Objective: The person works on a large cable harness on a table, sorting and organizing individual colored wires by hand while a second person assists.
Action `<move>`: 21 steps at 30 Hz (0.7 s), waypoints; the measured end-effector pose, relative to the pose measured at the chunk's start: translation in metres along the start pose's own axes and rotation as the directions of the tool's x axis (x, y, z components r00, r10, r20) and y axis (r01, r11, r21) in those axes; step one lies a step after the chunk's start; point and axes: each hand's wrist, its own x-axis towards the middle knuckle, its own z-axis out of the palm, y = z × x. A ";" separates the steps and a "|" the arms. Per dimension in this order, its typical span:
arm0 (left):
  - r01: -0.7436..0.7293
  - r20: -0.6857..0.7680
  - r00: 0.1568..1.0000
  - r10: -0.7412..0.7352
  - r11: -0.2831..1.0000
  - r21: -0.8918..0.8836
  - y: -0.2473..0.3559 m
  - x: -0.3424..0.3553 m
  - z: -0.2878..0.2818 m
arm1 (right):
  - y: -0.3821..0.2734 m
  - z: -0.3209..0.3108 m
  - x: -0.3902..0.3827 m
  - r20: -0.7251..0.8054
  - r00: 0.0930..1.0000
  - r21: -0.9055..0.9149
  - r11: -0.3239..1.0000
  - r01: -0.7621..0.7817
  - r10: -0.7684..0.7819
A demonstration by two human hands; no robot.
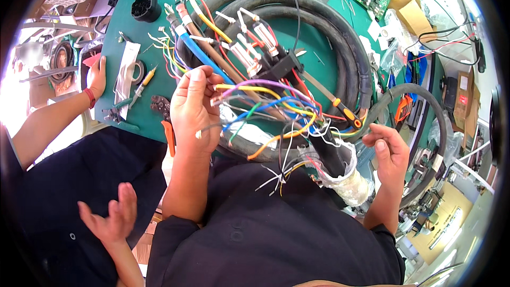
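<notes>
Fanned bundle of thin insulated multicoloured wires [289, 101]: purple, yellow, blue, green, white. Loose, curved, several ends bare. Ends splay just right of the left hand's fingers [197, 82]; actual grip unclear. Roots emerge from a thick round black cable sheath [326, 151], tilted, partly in whitish plastic film, left of the right hand's fingers [385, 138], not touching.

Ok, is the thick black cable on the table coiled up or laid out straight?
Coiled: the thick black cable curves round in several loops lying together on the green table.
</notes>
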 end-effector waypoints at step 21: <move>0.079 0.017 0.997 -0.080 0.996 0.052 -0.008 -0.102 -0.017 | -0.004 -0.018 -0.087 0.005 0.990 0.092 0.986 0.138 -0.139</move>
